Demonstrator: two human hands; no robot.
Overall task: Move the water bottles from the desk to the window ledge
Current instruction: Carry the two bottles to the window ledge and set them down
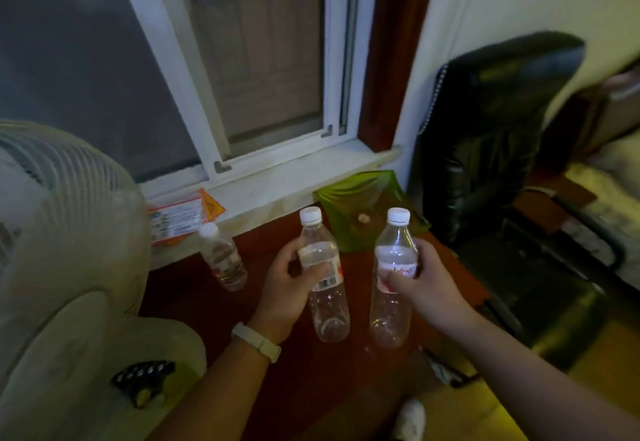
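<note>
Left hand (291,278): wrapped round left bottle (329,312), cap up.
Right hand (419,284): wrapped round right bottle (389,312), cap up.
Third bottle (223,260): on desk (187,288), left of hands.
Window ledge (277,184): ahead, beyond both hands — left one likely nearer.

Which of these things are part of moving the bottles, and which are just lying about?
Part of the job: left bottle, held by left hand; right bottle, held by right hand; third bottle, on desk; window ledge.
Lying about: fan, green bag, black chair, printed packet.
</note>
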